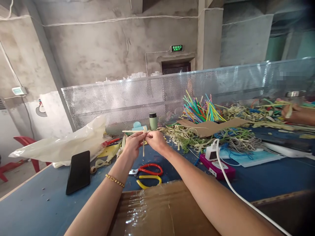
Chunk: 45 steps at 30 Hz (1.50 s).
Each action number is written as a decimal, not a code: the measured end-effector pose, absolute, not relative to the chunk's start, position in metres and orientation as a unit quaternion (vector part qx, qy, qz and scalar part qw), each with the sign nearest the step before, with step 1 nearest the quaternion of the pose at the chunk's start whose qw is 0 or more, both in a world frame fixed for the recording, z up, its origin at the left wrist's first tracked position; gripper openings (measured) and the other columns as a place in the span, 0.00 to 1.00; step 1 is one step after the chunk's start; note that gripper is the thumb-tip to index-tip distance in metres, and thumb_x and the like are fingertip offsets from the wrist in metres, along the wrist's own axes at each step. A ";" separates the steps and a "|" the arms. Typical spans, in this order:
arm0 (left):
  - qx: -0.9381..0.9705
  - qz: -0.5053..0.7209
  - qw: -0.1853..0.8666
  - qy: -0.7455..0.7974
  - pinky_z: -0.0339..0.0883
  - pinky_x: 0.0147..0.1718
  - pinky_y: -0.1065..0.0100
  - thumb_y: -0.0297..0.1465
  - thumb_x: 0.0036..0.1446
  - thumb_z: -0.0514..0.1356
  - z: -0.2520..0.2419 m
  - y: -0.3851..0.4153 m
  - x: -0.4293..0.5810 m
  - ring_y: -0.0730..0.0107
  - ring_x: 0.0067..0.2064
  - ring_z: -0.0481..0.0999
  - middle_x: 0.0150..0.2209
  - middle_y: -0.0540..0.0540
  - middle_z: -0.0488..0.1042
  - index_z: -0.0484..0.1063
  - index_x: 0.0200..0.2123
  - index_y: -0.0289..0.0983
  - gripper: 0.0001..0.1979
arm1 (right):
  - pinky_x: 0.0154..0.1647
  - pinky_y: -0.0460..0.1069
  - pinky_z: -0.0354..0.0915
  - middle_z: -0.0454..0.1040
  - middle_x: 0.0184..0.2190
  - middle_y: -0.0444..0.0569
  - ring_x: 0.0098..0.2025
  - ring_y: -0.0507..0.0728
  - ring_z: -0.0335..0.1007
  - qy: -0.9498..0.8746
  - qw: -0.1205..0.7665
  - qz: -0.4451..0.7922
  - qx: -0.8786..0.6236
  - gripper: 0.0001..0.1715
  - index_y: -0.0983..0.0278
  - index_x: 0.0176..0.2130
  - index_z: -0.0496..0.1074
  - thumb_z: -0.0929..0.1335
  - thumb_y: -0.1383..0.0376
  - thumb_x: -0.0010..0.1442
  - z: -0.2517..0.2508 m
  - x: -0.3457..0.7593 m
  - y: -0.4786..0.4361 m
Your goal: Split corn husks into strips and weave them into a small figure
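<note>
My left hand [133, 143] pinches a thin pale stick [130, 131] that points out to the left, roughly level. Close beside it, my right hand [157, 141] is closed at the same spot, with its fingertips on a pale straw strip [143, 150] that crosses the stick and hangs down. Both hands meet above the blue table. How the strip is wound between the fingertips is partly hidden. Below the hands lies a cutting tool [150, 169] with one red and one yellow handle.
A black phone [78, 172] lies left, near a plastic bag [66, 142]. A cardboard box [162, 209] is in front of me. Rightward are a purple power strip [218, 166], straw scraps [182, 136], colourful sticks [201, 109], a green bottle [153, 122] and another person's hand [299, 113].
</note>
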<state>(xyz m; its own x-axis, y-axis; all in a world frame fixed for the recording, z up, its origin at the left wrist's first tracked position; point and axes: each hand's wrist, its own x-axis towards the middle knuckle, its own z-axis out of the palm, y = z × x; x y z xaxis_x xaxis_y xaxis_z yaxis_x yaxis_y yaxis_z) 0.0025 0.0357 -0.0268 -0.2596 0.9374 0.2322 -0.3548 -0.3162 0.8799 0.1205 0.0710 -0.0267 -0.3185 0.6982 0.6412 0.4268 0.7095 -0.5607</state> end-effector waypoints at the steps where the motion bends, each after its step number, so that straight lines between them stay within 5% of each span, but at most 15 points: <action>1: 0.403 0.707 0.457 0.360 0.61 0.24 0.73 0.31 0.30 0.74 -0.027 0.036 0.003 0.74 0.26 0.73 0.26 0.46 0.78 0.79 0.29 0.32 0.18 | 0.22 0.46 0.47 0.61 0.14 0.43 0.19 0.48 0.55 -0.796 0.472 0.157 -0.345 0.18 0.66 0.16 0.68 0.65 0.65 0.54 -0.028 0.119 0.071; 32: 0.350 0.798 0.374 0.317 0.67 0.39 0.66 0.24 0.34 0.71 -0.014 0.028 0.008 0.66 0.34 0.77 0.28 0.41 0.79 0.78 0.22 0.31 0.07 | 0.23 0.45 0.49 0.64 0.14 0.42 0.20 0.48 0.56 -0.812 0.467 0.187 -0.298 0.16 0.66 0.16 0.64 0.66 0.72 0.52 -0.027 0.111 0.057; 40: 0.390 0.764 0.386 0.340 0.64 0.32 0.68 0.32 0.36 0.73 -0.016 0.031 0.002 0.66 0.33 0.77 0.30 0.41 0.80 0.78 0.28 0.32 0.14 | 0.23 0.46 0.51 0.66 0.16 0.44 0.20 0.49 0.57 -0.793 0.528 0.084 -0.291 0.21 0.66 0.20 0.69 0.65 0.59 0.61 -0.014 0.125 0.053; 45: 0.468 0.707 0.387 0.363 0.60 0.28 0.70 0.36 0.36 0.73 -0.018 0.030 0.003 0.67 0.31 0.76 0.31 0.41 0.79 0.79 0.30 0.32 0.17 | 0.28 0.45 0.61 0.75 0.28 0.49 0.25 0.50 0.66 -0.748 0.597 0.070 -0.281 0.10 0.67 0.30 0.73 0.65 0.66 0.59 0.001 0.141 0.059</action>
